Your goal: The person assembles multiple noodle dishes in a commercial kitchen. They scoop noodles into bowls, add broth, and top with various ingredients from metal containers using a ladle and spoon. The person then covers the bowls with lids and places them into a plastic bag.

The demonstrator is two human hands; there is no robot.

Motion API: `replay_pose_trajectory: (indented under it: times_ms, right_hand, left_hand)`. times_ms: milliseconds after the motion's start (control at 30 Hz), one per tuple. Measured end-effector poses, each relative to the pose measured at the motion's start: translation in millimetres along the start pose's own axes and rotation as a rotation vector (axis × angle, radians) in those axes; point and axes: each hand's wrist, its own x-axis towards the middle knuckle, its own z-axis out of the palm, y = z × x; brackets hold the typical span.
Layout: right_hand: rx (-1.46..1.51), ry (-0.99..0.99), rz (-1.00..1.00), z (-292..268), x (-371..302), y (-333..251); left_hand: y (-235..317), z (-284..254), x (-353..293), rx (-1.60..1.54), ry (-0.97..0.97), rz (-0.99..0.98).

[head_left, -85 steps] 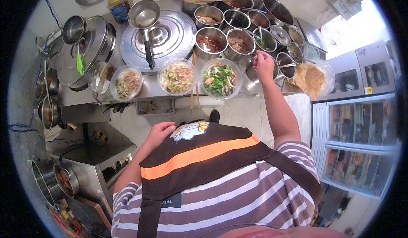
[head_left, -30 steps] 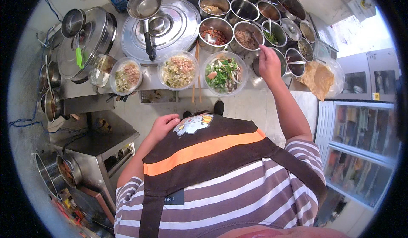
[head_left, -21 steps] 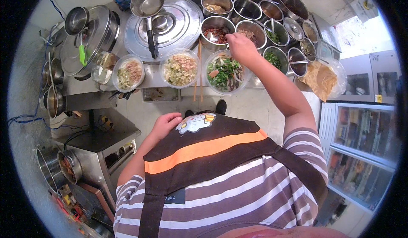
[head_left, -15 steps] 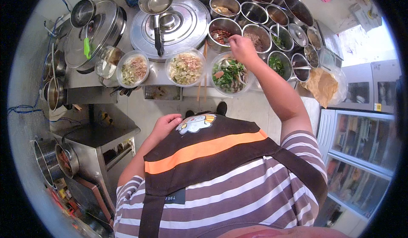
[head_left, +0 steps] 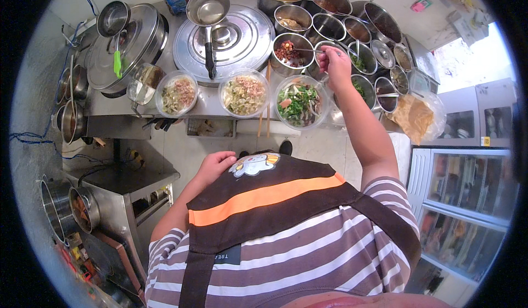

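My right hand (head_left: 336, 66) is closed on the end of a thin metal spoon (head_left: 309, 50), whose handle reaches left into a steel pot (head_left: 275, 62) of reddish peanuts (head_left: 288, 55). The spoon's bowl cannot be made out among the peanuts. Just below that pot stands a clear round bowl (head_left: 300, 103) filled with chopped greens and some pinkish pieces. Farther left are two similar bowls, a middle bowl (head_left: 244, 93) and a left bowl (head_left: 176, 93), with pale chopped food. My left hand (head_left: 215, 165) hangs empty by the apron (head_left: 264, 198), its fingers loosely stretched.
Several steel pots of ingredients crowd the counter's right side, one holding greens (head_left: 360, 88). A ladle (head_left: 209, 38) lies on a large round lid (head_left: 181, 49). Chopsticks (head_left: 264, 110) stick out over the counter edge. Brown paper (head_left: 411, 118) lies at the right corner.
My right hand has moved right from over the peanut pot, and the spoon handle now shows between pot and hand. The fingers of my left hand have straightened somewhat. The view has shifted slightly.
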Motion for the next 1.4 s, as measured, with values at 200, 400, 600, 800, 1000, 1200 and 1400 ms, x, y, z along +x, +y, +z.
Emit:
replay_pose_trajectory:
  times_ms: [200, 400, 600, 800, 1000, 1200, 1400]
  right_hand:
    - [-0.048, -0.134, -0.021, 14.7, -43.4, -28.3]
    - [-0.644, -0.538, -0.719, 48.5, -94.2, -0.5]
    - [-0.898, -0.304, -0.816, 46.7, -78.4, -16.9]
    - [-1.249, -0.128, -0.704, 6.8, -3.6, 19.9]
    - [-0.910, -0.136, -0.514, 40.5, 0.8, 59.2]
    - [-0.263, -0.017, -0.044, 26.9, 4.5, 47.3]
    - [-0.019, 0.019, 0.038, 4.9, -3.6, 17.0]
  left_hand:
    - [-4.8, -0.7, 4.0, 0.044, 0.004, 0.023]
    - [-6.7, 0.6, 6.2, 0.046, 0.011, 0.034]
    - [-10.6, 0.5, -0.1, 0.064, 0.058, 0.036]
    - [-14.8, -1.5, -2.5, 0.095, 0.042, 0.027]
    - [-9.4, -1.4, -8.1, 0.045, 0.061, 0.013]
    - [-14.3, -3.0, -7.5, 0.006, 0.069, -0.012]
    - [-7.4, -3.0, -2.7, 0.008, 0.052, 0.008]
